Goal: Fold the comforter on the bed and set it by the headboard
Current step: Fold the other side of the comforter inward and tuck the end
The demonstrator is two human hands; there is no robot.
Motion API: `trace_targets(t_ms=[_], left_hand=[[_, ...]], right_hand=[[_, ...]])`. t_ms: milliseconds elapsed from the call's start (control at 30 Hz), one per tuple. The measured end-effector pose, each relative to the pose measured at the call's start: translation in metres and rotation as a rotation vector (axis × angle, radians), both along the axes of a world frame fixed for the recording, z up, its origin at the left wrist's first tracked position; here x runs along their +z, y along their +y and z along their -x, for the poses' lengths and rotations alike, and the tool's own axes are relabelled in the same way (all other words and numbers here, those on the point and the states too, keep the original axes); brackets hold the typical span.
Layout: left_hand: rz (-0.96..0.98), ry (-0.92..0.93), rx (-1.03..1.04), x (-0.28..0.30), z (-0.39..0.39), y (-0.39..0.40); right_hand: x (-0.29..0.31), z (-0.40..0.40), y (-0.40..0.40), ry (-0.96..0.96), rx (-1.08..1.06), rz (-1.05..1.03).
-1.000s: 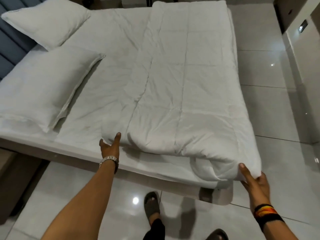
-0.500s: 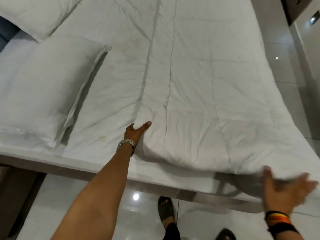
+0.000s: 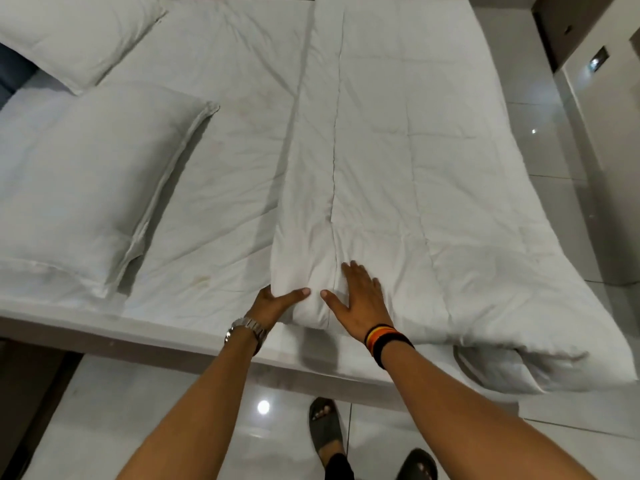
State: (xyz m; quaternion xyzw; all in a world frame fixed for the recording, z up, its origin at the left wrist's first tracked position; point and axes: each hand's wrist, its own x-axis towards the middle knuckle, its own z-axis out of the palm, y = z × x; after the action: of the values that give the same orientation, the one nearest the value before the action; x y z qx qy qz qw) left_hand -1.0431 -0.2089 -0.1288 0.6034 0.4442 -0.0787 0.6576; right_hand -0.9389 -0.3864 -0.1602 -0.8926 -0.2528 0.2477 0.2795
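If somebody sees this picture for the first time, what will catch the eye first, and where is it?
First, the two bare hands at the near edge of the bed: the left hand grips the corner of the folded white comforter, and the right hand lies flat on top beside it. The comforter covers the right half of the bed, its near right corner hanging over the edge. Two white pillows lie at the left, by the headboard.

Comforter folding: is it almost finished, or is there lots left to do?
Partly done. The comforter is already doubled into a long strip on the side of the bed away from the pillows. In hand: the left hand grips its near corner while the right hand presses flat on top. Left: more folds to make it compact, then setting it by the headboard.
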Motion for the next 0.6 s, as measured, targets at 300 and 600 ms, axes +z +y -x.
trace_targets(t_ms=[300, 600], left_hand=[[0.299, -0.057, 0.181, 0.066, 0.006, -0.036], [-0.494, 0.304, -0.174, 0.032, 0.001, -0.061]], right_hand=[[0.089, -0.011, -0.042, 0.148, -0.04, -0.243], [0.043, 0.018, -0.095, 0.182, 0.055, -0.116]])
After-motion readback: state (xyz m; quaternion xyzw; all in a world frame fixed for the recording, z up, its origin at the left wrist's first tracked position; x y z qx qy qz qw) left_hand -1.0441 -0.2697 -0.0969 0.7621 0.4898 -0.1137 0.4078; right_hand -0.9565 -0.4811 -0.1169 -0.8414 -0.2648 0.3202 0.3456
